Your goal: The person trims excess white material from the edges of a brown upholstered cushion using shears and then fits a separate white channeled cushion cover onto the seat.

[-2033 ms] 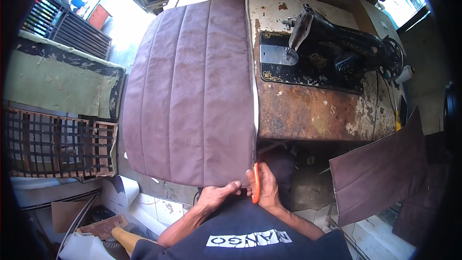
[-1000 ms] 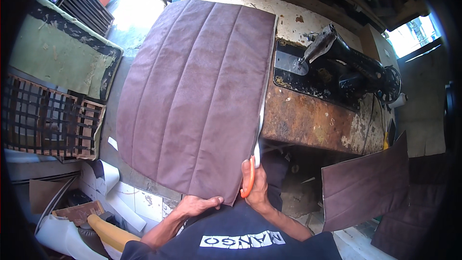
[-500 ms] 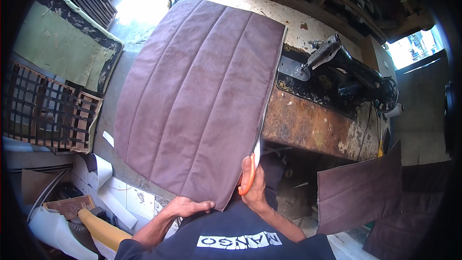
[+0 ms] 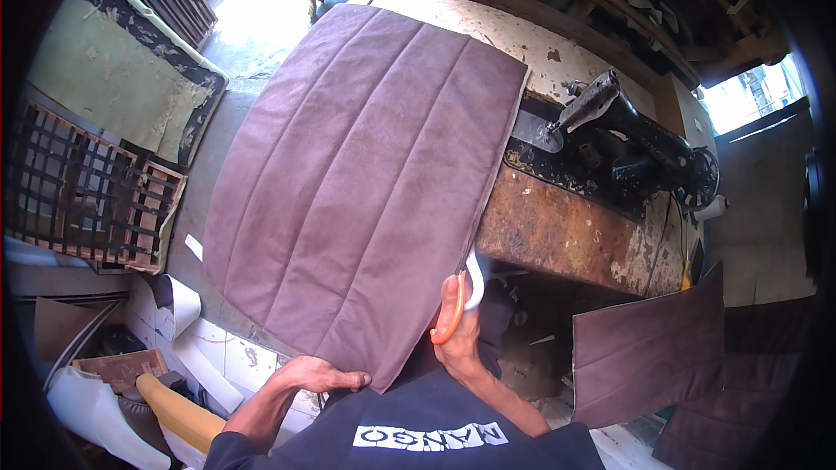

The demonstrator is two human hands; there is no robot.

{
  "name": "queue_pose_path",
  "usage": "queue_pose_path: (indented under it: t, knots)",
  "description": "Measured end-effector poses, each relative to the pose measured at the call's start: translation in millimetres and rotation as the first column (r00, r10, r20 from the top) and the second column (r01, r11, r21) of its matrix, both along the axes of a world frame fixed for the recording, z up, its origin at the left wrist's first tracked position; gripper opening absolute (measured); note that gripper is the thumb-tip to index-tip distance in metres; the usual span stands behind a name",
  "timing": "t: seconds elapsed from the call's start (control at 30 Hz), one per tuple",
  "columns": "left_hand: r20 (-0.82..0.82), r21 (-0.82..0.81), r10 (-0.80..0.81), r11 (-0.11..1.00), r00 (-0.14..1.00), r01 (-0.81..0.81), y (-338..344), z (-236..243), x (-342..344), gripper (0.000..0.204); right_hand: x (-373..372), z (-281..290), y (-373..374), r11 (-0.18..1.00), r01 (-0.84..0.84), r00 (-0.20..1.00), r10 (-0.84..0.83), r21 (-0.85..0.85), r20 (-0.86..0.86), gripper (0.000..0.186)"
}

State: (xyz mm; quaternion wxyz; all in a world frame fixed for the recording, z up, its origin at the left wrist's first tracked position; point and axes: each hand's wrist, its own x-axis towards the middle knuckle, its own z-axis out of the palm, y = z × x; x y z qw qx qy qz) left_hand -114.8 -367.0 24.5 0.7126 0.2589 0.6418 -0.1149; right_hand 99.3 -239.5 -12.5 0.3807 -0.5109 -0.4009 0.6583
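Quilted brown panel (image 4: 366,165) lies over the worktable (image 4: 566,222), left of the black sewing machine (image 4: 649,144), its near corner at your shirt (image 4: 418,409). Your left hand (image 4: 313,374) pinches the near edge by that corner, thumb on top. Your right hand (image 4: 459,331) is closed round the orange-handled scissors (image 4: 448,320) at the panel's right edge; can't tell whether the blades are apart. White strip (image 4: 475,278) curls just beside the handle.
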Motion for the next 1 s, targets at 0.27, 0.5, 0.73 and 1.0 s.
queue_pose_path:
  t: [0.27, 0.5, 0.73, 1.0]
  knots:
    - [0.080, -0.024, -0.190, 0.981, 0.978, 0.193, 8.1, 25.7, -17.3, 0.054, -3.0, 6.2, 2.5, 1.000, -0.027, 1.000, 0.027, -0.013, 0.005, 0.032]
    - [0.330, -0.043, -0.233, 0.964, 0.915, 0.261, -12.7, -3.2, -37.2, 0.054, -11.1, 3.7, 7.6, 0.993, 0.024, 1.000, -0.025, 0.113, 0.008, 0.035]
    - [0.387, -0.055, -0.306, 0.934, 0.870, 0.353, -17.1, -1.2, -48.3, 0.057, -23.2, -5.9, 3.6, 0.925, 0.063, 0.987, -0.114, 0.374, 0.115, 0.036]
    - [0.251, -0.053, -0.297, 0.946, 0.921, 0.320, -30.1, -2.2, -49.2, 0.052, -22.0, 14.6, -2.2, 0.997, 0.074, 0.997, -0.074, 0.007, -0.031, 0.035]
